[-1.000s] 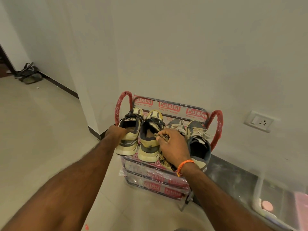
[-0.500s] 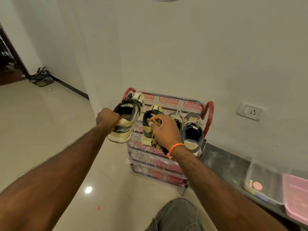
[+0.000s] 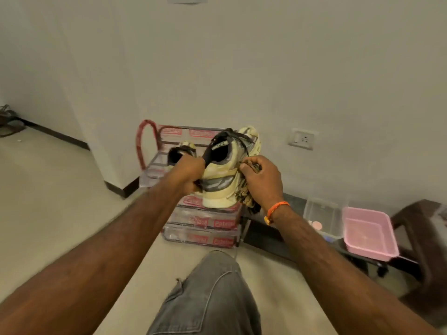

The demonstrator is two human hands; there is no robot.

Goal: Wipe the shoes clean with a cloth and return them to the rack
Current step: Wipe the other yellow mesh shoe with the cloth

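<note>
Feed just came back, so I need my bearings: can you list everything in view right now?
held shoe: 1, cream and grey, lifted in front of the rack
second shoe: 1, cream and black, on the rack's top shelf
cloth: 1, patterned tan and dark, against the held shoe
shoe rack: 1, red handles, against the wall
clear box: 1, right of the rack
pink tub: 1, beside the clear box
wall socket: 1, white
left hand: grips the held shoe's heel
right hand: holds the cloth
</note>
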